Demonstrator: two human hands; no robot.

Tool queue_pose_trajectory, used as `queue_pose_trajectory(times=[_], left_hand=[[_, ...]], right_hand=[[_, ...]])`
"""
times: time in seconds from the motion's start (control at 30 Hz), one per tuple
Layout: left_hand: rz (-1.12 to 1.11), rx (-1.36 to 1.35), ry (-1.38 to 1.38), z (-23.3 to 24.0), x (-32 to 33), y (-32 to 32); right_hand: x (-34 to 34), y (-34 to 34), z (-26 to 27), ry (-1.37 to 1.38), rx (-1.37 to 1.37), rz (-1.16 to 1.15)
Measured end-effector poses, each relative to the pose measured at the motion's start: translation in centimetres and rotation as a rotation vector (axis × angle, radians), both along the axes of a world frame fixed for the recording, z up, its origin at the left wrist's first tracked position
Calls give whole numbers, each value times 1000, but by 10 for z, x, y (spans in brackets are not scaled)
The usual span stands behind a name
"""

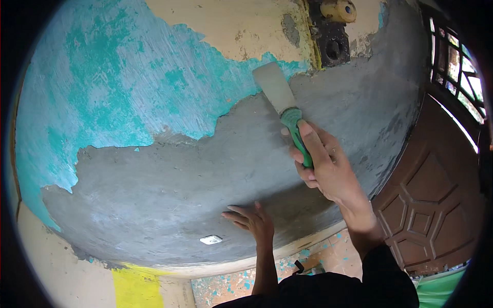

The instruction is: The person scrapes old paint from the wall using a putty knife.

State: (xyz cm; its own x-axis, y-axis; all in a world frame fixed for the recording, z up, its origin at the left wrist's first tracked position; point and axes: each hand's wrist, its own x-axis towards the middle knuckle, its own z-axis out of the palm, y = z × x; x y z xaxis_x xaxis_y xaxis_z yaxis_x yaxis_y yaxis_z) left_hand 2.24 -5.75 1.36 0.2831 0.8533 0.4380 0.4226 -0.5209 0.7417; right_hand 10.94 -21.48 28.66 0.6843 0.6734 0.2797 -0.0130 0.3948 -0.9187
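My right hand [325, 161] grips the green handle of a putty knife [274, 86], with the thumb along its upper side. The wide metal blade points up and to the left, over the border between flaking turquoise paint [115, 77] and bare grey plaster [185, 181]. Whether the blade's edge touches the wall, I cannot tell. Lower down, my left hand [254, 225] holds nothing; its fingers are spread against or close to the grey plaster. A small white wall plate [211, 240] sits to the left of that hand.
Above the blade, a dark mounting board [333, 46] carries a cream cylindrical fitting [339, 10]. A brown panelled door [427, 208] and a barred window [456, 71] are at right. Paint flakes litter the floor [238, 283]. Green fabric [441, 288] shows at lower right.
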Motion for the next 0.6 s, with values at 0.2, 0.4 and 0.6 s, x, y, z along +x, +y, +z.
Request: queue_pose_trajectory(times=[0.2, 0.4, 0.6], left_hand=[[-8, 11, 32, -11, 7, 5], [-18, 90, 124, -19, 7, 7], [-11, 40, 199, -14, -8, 9]], right_hand=[[3, 13, 16, -68, 40, -44], [-3, 9, -8, -39, -35, -52], [-9, 12, 2, -24, -14, -20]])
